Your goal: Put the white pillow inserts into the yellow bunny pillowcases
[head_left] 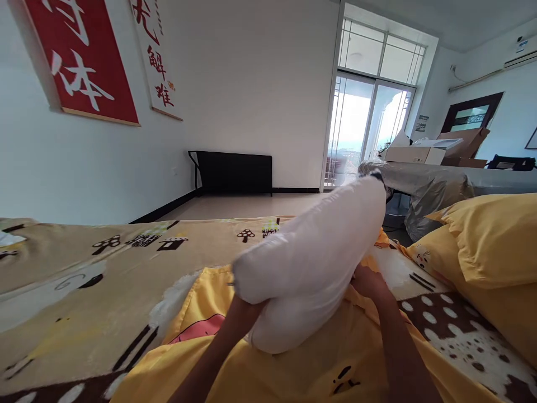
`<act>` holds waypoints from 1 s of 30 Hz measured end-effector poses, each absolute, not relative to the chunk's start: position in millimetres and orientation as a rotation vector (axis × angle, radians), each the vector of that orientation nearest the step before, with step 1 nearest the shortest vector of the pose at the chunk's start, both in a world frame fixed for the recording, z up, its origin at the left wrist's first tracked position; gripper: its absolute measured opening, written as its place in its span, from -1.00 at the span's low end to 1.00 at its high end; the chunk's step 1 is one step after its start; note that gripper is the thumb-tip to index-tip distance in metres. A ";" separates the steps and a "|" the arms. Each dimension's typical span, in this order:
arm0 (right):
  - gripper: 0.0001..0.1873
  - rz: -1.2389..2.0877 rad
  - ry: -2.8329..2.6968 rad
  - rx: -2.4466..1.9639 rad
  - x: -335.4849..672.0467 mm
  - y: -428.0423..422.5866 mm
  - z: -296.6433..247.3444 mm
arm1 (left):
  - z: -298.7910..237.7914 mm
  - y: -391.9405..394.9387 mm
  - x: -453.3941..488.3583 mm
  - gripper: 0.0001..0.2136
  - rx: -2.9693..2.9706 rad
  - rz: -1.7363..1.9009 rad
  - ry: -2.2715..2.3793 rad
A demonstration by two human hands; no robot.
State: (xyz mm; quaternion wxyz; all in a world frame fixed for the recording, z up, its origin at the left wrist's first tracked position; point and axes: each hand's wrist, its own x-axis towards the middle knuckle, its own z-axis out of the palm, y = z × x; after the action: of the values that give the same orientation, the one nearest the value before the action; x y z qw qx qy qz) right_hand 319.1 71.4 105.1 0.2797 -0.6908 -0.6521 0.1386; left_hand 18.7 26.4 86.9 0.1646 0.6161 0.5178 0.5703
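A bare white pillow (312,263) lies tilted across a yellow pillowcase (289,372) on the bed. My left hand (241,307) reaches under the pillow's near left end, and its fingers are hidden beneath the pillow. At the pillow's right side, my right hand (369,282) presses against it where the yellow fabric bunches; its fingers are hidden too. Both forearms run up from the bottom edge of the view.
A patterned tan blanket (84,291) covers the bed. Two yellow pillows (490,240) are stacked at the right. Beyond stand a plastic-wrapped piece of furniture (432,187) with cardboard boxes (423,151), a black panel (235,172) by the wall, and a glass balcony door (364,123).
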 end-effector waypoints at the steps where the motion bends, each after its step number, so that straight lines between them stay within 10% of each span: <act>1: -0.84 0.327 -1.798 -1.894 317.6 62.5 110.7 | 84.1 26.3 24.0 -0.54 1.783 1.595 1.442; 14: -0.32 -0.328 -1.970 -0.766 241.0 -29.5 165.0 | 107.9 -4.2 44.9 -0.61 2.024 1.308 1.221; 30: -0.48 -0.320 -1.942 -0.749 250.6 -23.8 165.7 | 120.9 -35.1 61.4 -0.48 2.442 1.062 1.506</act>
State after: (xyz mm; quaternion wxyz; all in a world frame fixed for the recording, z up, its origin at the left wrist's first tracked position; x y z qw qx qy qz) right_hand 250.6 -23.8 165.7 0.4952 -0.3091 -0.8011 -0.1319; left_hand 61.4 -35.1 120.9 0.0411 0.7976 0.4919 0.3467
